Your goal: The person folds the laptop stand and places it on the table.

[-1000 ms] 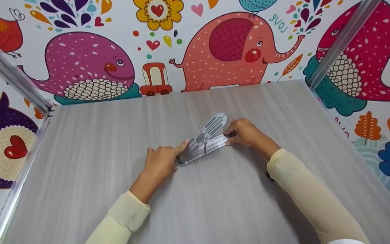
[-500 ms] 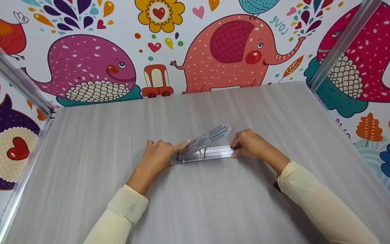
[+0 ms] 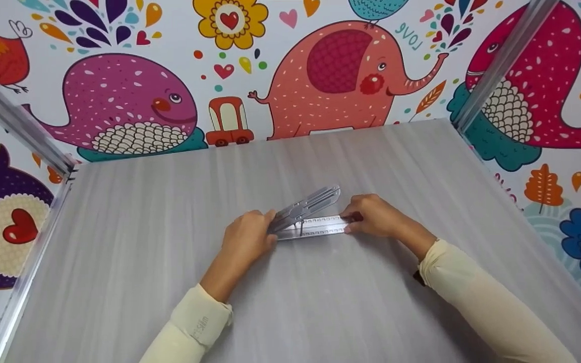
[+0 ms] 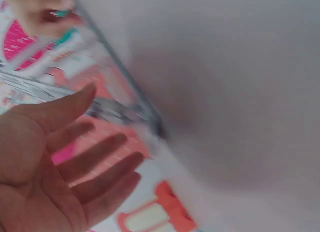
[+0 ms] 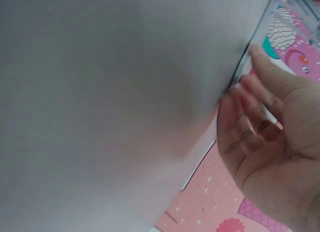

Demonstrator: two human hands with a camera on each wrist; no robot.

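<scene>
A silver hinged folding stand (image 3: 315, 205) lies on the table, its hinge end toward my left hand. Its padded upper arm is raised at an angle over a flat base (image 3: 323, 227) with notches along both edges. A thin strut shows between the two parts. My left hand (image 3: 250, 232) is at the hinge end, hiding it in the head view; the left wrist view shows the thumb and spread fingers relaxed around that end, not curled on it. My right hand (image 3: 376, 216) pinches the far right end of the base between thumb and fingers.
The grey wood-grain table (image 3: 169, 201) stretches around the stand. Behind it stands a wall (image 3: 250, 65) printed with cartoon animals. Metal posts (image 3: 502, 70) rise at the table's back corners, and a metal rail (image 3: 33, 272) follows its left side.
The stand has turned so its right end came nearer to me, and its upper arm has dropped lower. My left index finger has come off the arm, the hand shifting right over the hinge.
</scene>
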